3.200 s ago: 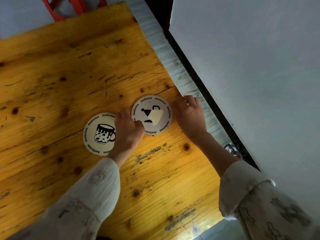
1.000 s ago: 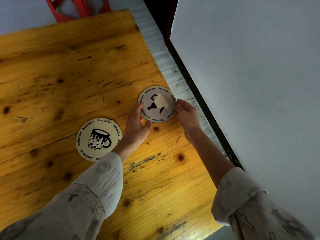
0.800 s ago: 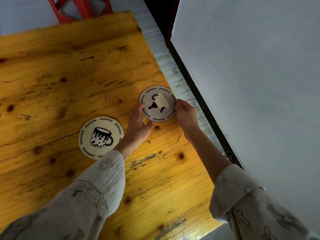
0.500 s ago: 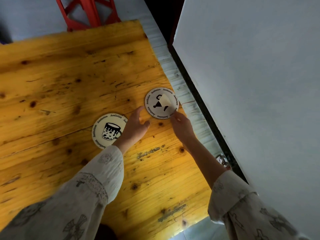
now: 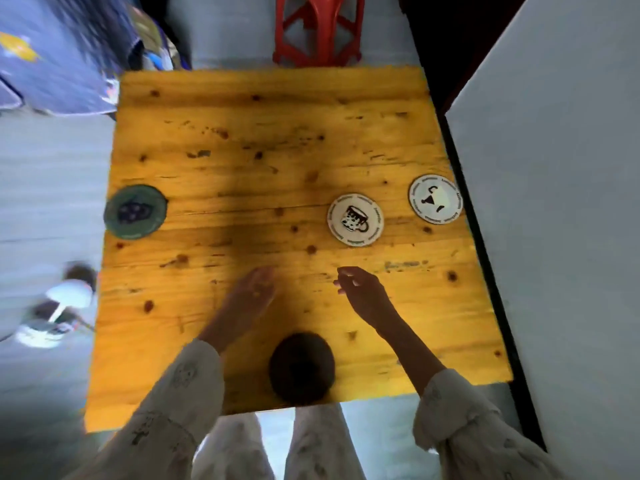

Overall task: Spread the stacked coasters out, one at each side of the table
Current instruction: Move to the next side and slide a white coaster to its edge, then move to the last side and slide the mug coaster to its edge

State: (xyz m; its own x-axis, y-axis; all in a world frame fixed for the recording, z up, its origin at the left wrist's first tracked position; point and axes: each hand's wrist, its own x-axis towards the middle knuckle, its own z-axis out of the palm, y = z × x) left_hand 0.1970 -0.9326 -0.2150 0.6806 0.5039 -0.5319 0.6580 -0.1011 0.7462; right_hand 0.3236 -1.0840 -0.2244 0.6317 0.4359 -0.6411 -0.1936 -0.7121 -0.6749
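Several round coasters lie on the yellow wooden table (image 5: 242, 140). A white one with a tilted cup print (image 5: 435, 199) sits at the right edge. A white one with a spotted mug print (image 5: 355, 219) lies left of it, right of the middle. A green one (image 5: 135, 211) rests at the left edge. A dark one (image 5: 302, 367) lies in shadow at the near edge. My left hand (image 5: 251, 296) and my right hand (image 5: 360, 289) hover over the table's near half, fingers loosely apart, holding nothing.
A red stool (image 5: 317, 29) stands beyond the far edge. A white wall panel (image 5: 554, 202) runs along the table's right side. Blue patterned fabric (image 5: 52, 53) lies at the far left. A white shoe (image 5: 59, 306) is on the floor at the left.
Both hands let go of the tilted-cup coaster at the right edge and drew back toward me. My head lifted and turned, bringing the whole table into view.
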